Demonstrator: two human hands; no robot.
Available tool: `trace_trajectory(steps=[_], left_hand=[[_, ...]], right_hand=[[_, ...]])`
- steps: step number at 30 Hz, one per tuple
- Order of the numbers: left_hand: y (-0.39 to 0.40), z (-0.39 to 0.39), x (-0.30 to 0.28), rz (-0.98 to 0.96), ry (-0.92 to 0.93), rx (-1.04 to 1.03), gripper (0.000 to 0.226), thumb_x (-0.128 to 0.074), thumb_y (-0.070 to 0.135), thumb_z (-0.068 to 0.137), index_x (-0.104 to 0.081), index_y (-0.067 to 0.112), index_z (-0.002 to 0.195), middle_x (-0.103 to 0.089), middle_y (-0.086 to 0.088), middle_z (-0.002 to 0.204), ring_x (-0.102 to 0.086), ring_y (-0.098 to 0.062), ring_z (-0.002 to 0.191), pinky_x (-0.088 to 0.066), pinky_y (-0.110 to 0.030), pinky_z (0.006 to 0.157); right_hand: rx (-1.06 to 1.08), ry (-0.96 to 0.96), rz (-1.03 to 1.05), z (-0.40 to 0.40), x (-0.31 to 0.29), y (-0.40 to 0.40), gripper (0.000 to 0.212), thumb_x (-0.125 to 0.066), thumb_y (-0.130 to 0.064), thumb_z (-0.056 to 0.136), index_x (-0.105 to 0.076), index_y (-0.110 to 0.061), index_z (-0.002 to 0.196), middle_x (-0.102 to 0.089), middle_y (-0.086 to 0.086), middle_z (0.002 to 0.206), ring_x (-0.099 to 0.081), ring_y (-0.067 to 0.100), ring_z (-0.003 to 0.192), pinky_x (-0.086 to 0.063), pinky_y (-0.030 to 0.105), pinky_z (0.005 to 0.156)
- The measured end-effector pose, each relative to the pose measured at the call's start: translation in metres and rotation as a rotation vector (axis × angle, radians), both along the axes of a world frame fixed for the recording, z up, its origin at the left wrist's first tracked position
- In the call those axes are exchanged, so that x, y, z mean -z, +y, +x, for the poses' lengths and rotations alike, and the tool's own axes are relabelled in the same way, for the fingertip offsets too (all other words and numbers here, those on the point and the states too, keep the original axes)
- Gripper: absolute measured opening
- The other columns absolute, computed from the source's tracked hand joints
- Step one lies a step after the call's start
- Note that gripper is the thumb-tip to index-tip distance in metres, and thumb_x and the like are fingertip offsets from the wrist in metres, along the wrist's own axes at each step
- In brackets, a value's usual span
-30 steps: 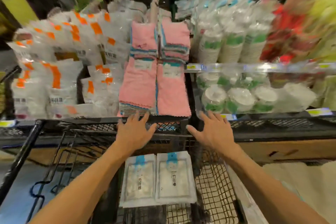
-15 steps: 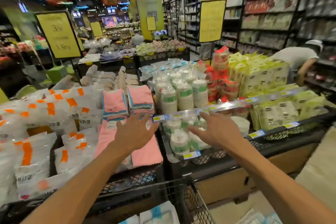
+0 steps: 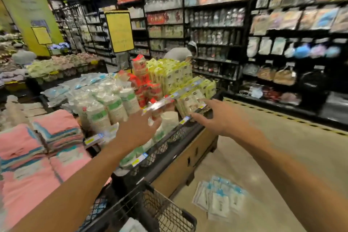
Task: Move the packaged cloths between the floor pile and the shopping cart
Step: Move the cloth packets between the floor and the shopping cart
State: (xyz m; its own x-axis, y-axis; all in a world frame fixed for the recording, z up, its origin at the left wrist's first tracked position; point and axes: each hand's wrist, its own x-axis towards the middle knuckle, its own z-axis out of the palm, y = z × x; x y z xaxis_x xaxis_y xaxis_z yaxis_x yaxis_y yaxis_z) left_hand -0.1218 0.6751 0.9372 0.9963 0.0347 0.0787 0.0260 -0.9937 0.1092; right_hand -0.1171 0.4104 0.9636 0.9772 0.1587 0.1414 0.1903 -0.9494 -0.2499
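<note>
Both hands empty, fingers spread: left hand and right hand raised over the display bins. The floor pile of packaged cloths lies below and to the right, beside the shopping cart; long axis unclear. The right hand is judged nearer.

View swung right; floor pile appeared; hands lifted off cart
</note>
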Motion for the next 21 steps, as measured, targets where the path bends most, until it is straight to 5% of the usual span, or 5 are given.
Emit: trace_trajectory(steps=[9,21], left_hand=[[-0.127,0.015,0.009,0.009,-0.015,0.256,0.072,-0.023,0.075,0.095,-0.028,0.036,0.156,-0.034,-0.001,0.163,-0.037,-0.027,0.146,-0.032,-0.062,0.114],[-0.288,0.060,0.043,0.003,0.043,0.291,0.077,-0.021,0.076,0.095,-0.011,0.037,0.161,-0.030,-0.007,0.164,-0.038,-0.033,0.145,-0.026,-0.066,0.115]], right_hand=[[0.194,-0.003,0.038,-0.048,0.011,-0.114,0.086,-0.043,-0.078,0.093,-0.032,-0.026,0.161,-0.038,-0.002,0.165,-0.045,0.023,0.145,-0.043,0.040,0.111],[0.296,0.005,0.049,-0.040,0.042,-0.292,0.083,-0.050,-0.074,0.093,-0.034,-0.027,0.160,-0.042,-0.002,0.163,-0.042,0.023,0.147,-0.040,0.042,0.115]])
